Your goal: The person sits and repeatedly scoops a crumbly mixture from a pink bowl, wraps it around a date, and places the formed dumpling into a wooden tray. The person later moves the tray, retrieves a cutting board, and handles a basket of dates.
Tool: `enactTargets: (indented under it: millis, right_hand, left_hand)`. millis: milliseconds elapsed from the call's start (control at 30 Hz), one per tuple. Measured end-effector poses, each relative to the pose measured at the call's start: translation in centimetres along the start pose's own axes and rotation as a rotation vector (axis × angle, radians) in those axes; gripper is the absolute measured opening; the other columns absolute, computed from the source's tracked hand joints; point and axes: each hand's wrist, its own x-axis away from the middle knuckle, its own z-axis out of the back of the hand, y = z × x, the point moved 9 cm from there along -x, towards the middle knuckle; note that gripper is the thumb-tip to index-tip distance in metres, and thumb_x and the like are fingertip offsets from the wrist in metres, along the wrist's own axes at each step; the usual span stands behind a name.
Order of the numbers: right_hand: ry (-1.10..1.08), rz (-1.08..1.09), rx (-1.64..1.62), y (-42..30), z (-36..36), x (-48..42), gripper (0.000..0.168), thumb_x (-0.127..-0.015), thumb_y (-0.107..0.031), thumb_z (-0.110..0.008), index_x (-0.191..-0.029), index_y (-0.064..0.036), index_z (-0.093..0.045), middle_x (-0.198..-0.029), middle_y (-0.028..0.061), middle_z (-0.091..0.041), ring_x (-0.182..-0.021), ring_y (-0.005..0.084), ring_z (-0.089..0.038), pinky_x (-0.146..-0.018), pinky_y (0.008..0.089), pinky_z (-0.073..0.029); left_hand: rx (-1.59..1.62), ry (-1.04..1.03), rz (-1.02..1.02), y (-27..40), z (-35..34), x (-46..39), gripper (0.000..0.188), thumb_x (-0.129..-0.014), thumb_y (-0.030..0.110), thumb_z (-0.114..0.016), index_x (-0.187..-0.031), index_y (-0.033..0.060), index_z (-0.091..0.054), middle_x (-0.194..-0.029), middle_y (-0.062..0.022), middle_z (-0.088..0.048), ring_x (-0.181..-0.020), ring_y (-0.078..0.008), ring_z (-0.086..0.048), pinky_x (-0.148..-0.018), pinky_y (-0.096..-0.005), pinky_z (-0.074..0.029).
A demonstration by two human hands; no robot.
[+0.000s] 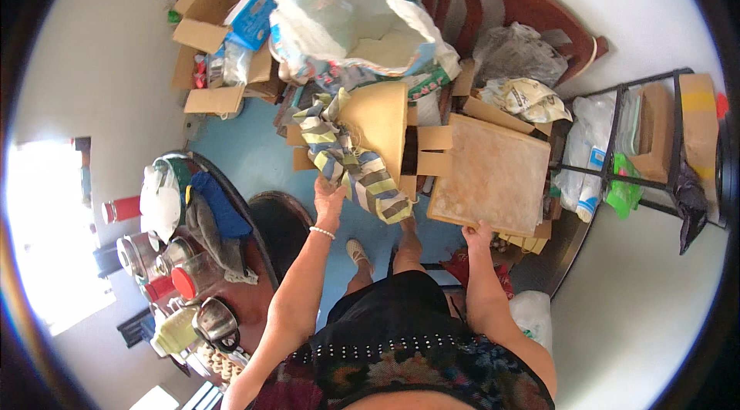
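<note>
My left hand [329, 199] grips the lower left end of a crumpled striped cloth [352, 164] in green, grey, blue and white. The cloth lies against a pale yellow board or panel [384, 121] that tilts beside an open cardboard box. My right hand [478, 232] holds the lower edge of a square wooden board [491, 176] with a worn, whitish-stained face. Cardboard flaps [435, 143] show at the board's left side. Above the cloth stands a large open plastic sack [370, 23] with pale contents that I cannot identify.
On the left, a round table [254, 294] bears jars, a metal pot [215, 317] and cloths. An open cardboard box [202, 17] stands at the upper left. A black metal rack [613, 138] with bags and boxes is on the right. A dark round stool [280, 219] stands by the table.
</note>
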Motion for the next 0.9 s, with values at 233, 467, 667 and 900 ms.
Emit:
enactTargets:
  millis: [233,467,667,900]
  right_hand:
    - [-0.108,0.062,0.138,-0.6,6.0,5.2,0.023,-0.079,-0.019,-0.049,-0.102,-0.013,-0.048,-0.097,0.0079,-0.055,-0.080,0.0238,-0.053,-0.058,0.0388,-0.043]
    - [-0.391,0.015,0.063,4.2,10.8,7.0,0.027,-0.081,-0.019,-0.046,-0.097,0.001,-0.053,-0.084,0.0138,-0.057,-0.075,0.0251,-0.055,-0.065,0.0422,-0.047]
    - [-0.570,0.015,0.092,8.1,8.1,12.3,0.028,-0.075,-0.010,-0.051,-0.098,0.006,-0.054,-0.095,0.0200,-0.057,-0.090,0.0321,-0.055,-0.075,0.0473,-0.047]
    - [-1.098,0.349,0.718,18.4,-2.8,35.1,0.068,-0.064,-0.012,-0.057,-0.126,0.005,-0.034,-0.123,0.0213,-0.041,-0.116,0.0379,-0.037,-0.097,0.0546,-0.032]
  left_hand:
    - [-0.117,-0.016,-0.013,-2.0,2.2,3.9,0.054,-0.074,0.003,-0.064,-0.121,0.0033,-0.038,-0.111,-0.0118,-0.050,-0.094,-0.0161,-0.051,-0.079,-0.0289,-0.045]
    - [-0.202,-0.192,-0.027,-4.9,8.4,13.4,0.059,-0.076,0.017,-0.068,-0.125,0.0028,-0.039,-0.107,-0.0173,-0.056,-0.093,-0.0216,-0.058,-0.077,-0.0339,-0.050]
    - [-0.232,-0.295,-0.211,-4.9,17.4,22.5,0.038,-0.074,0.027,-0.062,-0.101,0.0001,-0.057,-0.090,-0.0197,-0.063,-0.084,-0.0344,-0.061,-0.074,-0.0397,-0.048]
    - [-0.115,-0.103,-0.444,-1.0,30.4,30.9,0.042,-0.075,0.028,-0.064,-0.106,0.0008,-0.053,-0.092,-0.0179,-0.060,-0.088,-0.0314,-0.059,-0.076,-0.0385,-0.047]
